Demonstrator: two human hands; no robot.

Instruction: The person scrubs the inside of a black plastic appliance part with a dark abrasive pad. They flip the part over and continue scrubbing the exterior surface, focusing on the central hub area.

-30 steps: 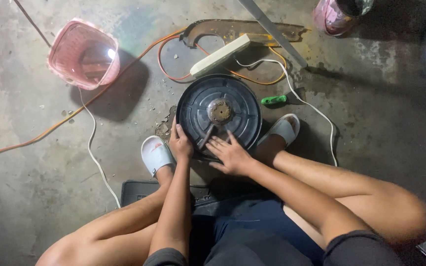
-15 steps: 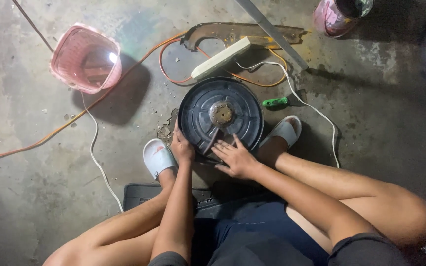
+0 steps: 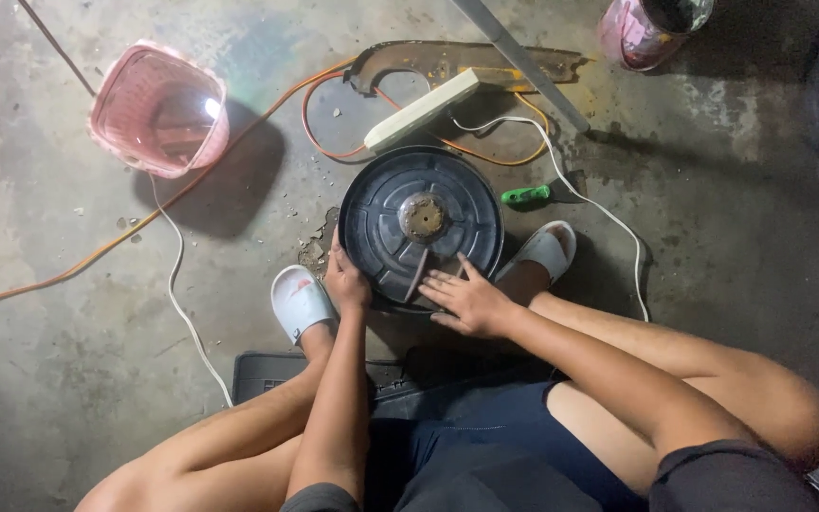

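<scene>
A round dark grey disc-shaped part (image 3: 386, 204) with a rusty hub (image 3: 423, 217) lies on the concrete floor between my feet. My left hand (image 3: 345, 281) grips its near-left rim. My right hand (image 3: 464, 299) lies flat on its near edge with fingers spread, touching a thin rod-like tool (image 3: 416, 281) that rests on the disc. Whether the fingers pinch that tool I cannot tell.
A pink plastic basket (image 3: 157, 109) sits at the far left. A white power strip (image 3: 421, 109) with a white cord, an orange cable (image 3: 125, 232), a rusty metal plate (image 3: 428, 61), a green-handled screwdriver (image 3: 526, 195) and a pink bucket (image 3: 639, 30) lie beyond the disc. I wear white slippers (image 3: 299, 301).
My right hand has slid slightly right along the disc's near edge. The view has shifted a little; the disc stays in place.
</scene>
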